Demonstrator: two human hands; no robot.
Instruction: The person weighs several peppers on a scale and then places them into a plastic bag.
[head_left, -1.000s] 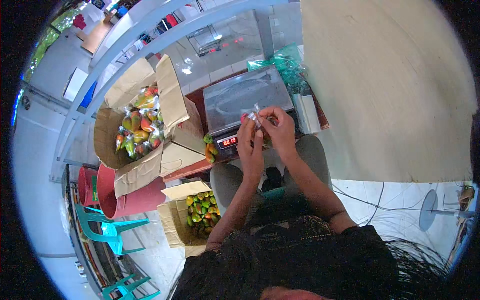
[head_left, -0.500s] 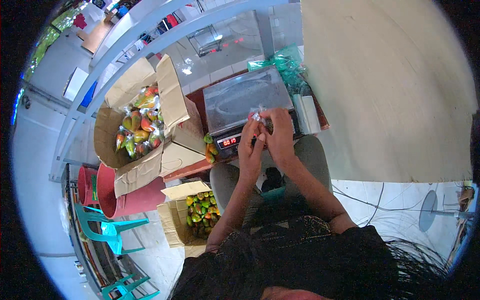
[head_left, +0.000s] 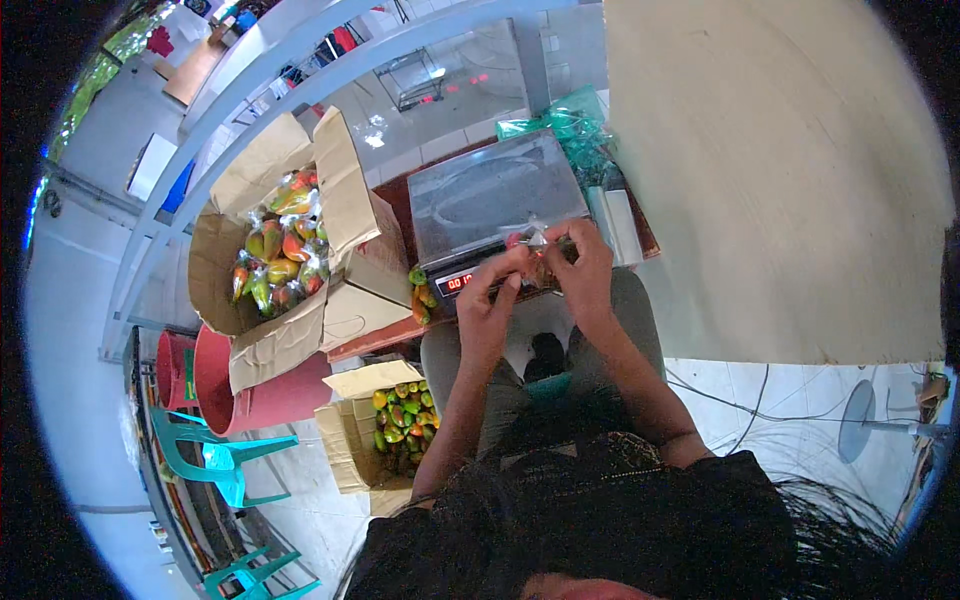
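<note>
1. Left hand [head_left: 485, 305], right hand [head_left: 590, 270] both pinching a clear plastic bag [head_left: 538, 238], digital scale's [head_left: 475, 205] 5 o'clock edge.
2. Bagged peppers [head_left: 283, 272] at 9 look done.
3. Loose peppers [head_left: 400, 415] at 7 seem left.

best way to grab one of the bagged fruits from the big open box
Probably from above, through the open top of the cardboard box, closing around the rounded middle of a bagged fruit. Neighbouring fruits crowd its sides and the box's walls surround the pile, while loose plastic might slip.
</note>
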